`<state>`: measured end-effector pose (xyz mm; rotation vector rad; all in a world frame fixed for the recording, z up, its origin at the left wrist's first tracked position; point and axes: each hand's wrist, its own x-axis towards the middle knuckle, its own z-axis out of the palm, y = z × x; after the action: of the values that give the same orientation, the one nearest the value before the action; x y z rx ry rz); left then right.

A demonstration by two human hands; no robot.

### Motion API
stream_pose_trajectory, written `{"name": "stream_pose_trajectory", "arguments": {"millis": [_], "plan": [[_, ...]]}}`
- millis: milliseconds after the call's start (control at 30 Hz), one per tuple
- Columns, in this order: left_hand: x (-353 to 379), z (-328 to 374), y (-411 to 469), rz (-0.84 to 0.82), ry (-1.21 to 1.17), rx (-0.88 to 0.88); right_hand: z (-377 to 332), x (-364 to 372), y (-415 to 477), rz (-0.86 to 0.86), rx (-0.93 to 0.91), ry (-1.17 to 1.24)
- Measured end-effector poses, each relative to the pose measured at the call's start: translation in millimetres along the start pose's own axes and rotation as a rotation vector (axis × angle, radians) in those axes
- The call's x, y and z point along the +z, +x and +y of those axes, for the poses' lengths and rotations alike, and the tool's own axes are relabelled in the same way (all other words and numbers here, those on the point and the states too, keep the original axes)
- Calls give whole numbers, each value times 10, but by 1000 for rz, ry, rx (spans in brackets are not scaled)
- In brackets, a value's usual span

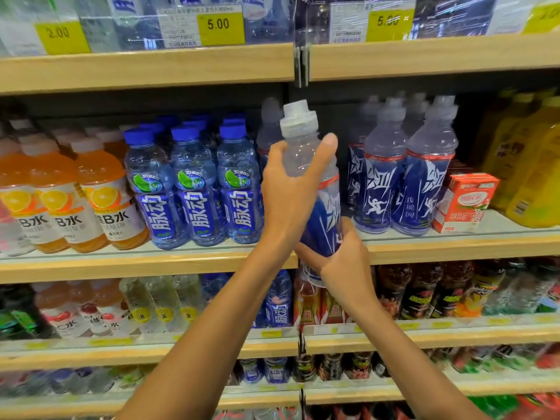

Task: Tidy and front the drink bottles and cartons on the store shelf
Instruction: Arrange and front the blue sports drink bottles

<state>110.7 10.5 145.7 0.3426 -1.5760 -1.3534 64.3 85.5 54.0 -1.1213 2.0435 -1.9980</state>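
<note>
Your left grip point(291, 189) is curled round the shoulder of a clear bottle point(303, 156) with a blue label, and your right grip point(345, 262) is wrapped round its base. You hold it slightly tilted in front of the middle shelf point(454, 247). Matching bottles point(378, 183) stand just to its right and blue-capped bottles point(194, 189) to its left, with a red-and-white carton point(463, 201) beyond the matching bottles.
</note>
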Motion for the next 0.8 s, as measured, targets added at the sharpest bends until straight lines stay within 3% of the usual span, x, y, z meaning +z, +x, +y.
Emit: {"name": "stream_pose_trajectory", "arguments": {"millis": [133, 233, 367, 433, 567, 667, 800], "plan": [[89, 2, 61, 144, -63, -5, 13, 69, -65, 39, -11, -70], [70, 9, 126, 101, -106, -17, 23, -7, -10, -117, 10, 13], [-59, 47, 280, -105, -321, -249, 80, -278, 182, -462, 155, 306], [-112, 62, 357, -289, -493, -358, 87, -338, 245, -632, 278, 404], [-139, 56, 438, -643, -752, -387, 70, -295, 334, -907, 266, 553], [-141, -6, 460, -753, -802, -414, 11, -216, 351, -934, 198, 567], [-179, -95, 453, -715, -773, -415, 49, -181, 301, -803, 173, 527]]}}
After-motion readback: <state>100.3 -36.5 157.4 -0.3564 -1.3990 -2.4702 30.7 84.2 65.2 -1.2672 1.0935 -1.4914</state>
